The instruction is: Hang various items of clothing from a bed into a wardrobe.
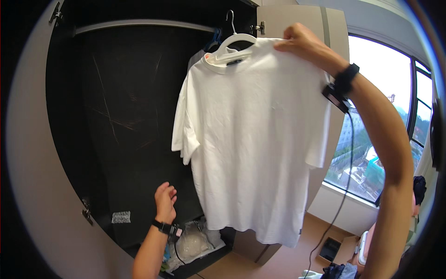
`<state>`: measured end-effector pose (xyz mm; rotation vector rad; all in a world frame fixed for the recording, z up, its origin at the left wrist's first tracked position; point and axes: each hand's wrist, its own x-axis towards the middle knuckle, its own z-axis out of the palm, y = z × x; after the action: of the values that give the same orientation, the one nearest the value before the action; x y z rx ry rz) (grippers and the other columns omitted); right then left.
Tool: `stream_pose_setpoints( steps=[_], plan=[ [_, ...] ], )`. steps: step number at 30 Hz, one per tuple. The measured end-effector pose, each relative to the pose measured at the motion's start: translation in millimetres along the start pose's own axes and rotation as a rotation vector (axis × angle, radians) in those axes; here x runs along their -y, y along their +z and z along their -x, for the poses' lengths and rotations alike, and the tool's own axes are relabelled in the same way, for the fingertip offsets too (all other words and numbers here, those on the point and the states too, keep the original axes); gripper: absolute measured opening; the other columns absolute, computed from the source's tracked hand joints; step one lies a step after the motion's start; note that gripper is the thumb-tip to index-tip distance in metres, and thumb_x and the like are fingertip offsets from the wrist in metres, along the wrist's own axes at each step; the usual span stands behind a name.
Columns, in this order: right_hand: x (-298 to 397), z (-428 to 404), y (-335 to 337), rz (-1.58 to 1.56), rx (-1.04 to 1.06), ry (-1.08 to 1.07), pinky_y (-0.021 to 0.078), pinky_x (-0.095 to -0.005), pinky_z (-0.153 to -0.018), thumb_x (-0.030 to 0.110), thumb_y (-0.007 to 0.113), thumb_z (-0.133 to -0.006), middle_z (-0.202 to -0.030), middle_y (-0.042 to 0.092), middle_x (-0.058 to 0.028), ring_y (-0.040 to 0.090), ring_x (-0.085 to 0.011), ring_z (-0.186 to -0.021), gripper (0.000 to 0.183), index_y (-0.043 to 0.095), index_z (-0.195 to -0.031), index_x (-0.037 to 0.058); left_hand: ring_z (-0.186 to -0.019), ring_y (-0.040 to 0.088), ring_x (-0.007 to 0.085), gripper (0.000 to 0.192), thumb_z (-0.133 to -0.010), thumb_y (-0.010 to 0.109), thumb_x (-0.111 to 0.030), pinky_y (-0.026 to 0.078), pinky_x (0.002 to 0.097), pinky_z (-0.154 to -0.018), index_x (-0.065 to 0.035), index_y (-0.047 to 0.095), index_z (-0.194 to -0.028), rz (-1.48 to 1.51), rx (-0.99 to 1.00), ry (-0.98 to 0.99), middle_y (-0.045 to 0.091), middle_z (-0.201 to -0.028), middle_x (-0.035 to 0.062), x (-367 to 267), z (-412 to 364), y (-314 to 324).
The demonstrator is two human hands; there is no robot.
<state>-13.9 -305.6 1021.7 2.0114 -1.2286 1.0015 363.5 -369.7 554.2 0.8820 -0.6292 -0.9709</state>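
A white short-sleeved T-shirt [251, 139] hangs on a white hanger [237, 37], its metal hook pointing up and apart from the rail. My right hand [296, 37] pinches the shirt's shoulder at the upper right; whether the fingers also grip the hanger inside is hidden. Lower down, my left hand [165, 200] is held up with its fingers loosely curled, holding nothing, a little left of the shirt's lower part. Each wrist wears a black strap with a small device and a cable.
Behind the shirt is a dark wardrobe [122, 122] with a metal rail [146, 23] and a blue hanger [216, 36]. Plastic-wrapped items [195, 240] lie at its bottom. Wardrobe doors stand at both sides. An open cardboard box [343, 249] sits on the floor beneath the window [378, 115].
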Motion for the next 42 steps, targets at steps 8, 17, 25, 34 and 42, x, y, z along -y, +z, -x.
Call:
stream_pose_setpoints(
  steps=[8,17,25,34,42],
  plan=[
    [11.3,-128.9,97.5,0.083,-0.159,0.142,0.0557,-0.0463,-0.089,0.023,0.080,-0.079,-0.107,0.072,-0.0251,0.069,-0.0403,-0.103,0.034,0.073,-0.099,-0.0029,-0.091,0.063,0.0106,0.037,-0.092,0.066,-0.015,0.049,0.0269,-0.079,-0.0061,0.057,-0.127,-0.137,0.170,-0.016,0.066,-0.103,0.0013,18.9,-4.2,-19.7],
    [-6.8,-158.9,155.6,0.038,-0.265,0.189,0.0546,-0.0424,-0.086,0.026,0.083,-0.077,-0.099,0.073,-0.0229,0.071,-0.0372,-0.096,0.033,0.072,-0.094,-0.0007,-0.083,0.067,0.0136,0.018,-0.093,0.066,-0.005,0.053,0.0254,-0.076,-0.0014,0.066,-0.111,0.033,0.252,-0.120,0.068,-0.094,0.0060,12.8,36.1,-54.6],
    [-32.3,-197.3,184.1,0.069,-0.268,0.197,0.0548,-0.0427,-0.086,0.029,0.086,-0.076,-0.101,0.073,-0.0224,0.071,-0.0364,-0.098,0.039,0.073,-0.096,-0.0007,-0.083,0.067,0.0159,0.012,-0.099,0.060,-0.006,0.056,0.0277,-0.079,0.0005,0.068,-0.106,0.125,0.341,-0.138,0.069,-0.090,0.0075,12.6,41.3,-67.8],
    [-14.8,-196.3,188.5,0.180,-0.184,0.339,0.0545,-0.0476,-0.095,0.023,0.078,-0.081,-0.120,0.069,-0.0225,0.066,-0.0388,-0.115,0.037,0.072,-0.112,0.0043,-0.083,0.067,0.0148,0.011,-0.099,0.060,-0.006,0.055,0.0269,-0.080,0.0004,0.067,-0.104,0.122,0.378,-0.145,0.069,-0.091,0.0070,4.9,33.3,-71.8],
    [-22.1,-182.5,198.2,0.313,-0.317,0.096,0.0557,-0.0487,-0.087,0.013,0.063,-0.087,-0.111,0.071,-0.0229,0.068,-0.0415,-0.104,0.028,0.073,-0.112,0.0071,-0.089,0.065,0.0146,0.015,-0.100,0.061,-0.010,0.053,0.0279,-0.083,-0.0018,0.066,-0.111,0.067,0.430,-0.172,0.067,-0.099,0.0048,16.2,26.6,-70.0]
  ],
)
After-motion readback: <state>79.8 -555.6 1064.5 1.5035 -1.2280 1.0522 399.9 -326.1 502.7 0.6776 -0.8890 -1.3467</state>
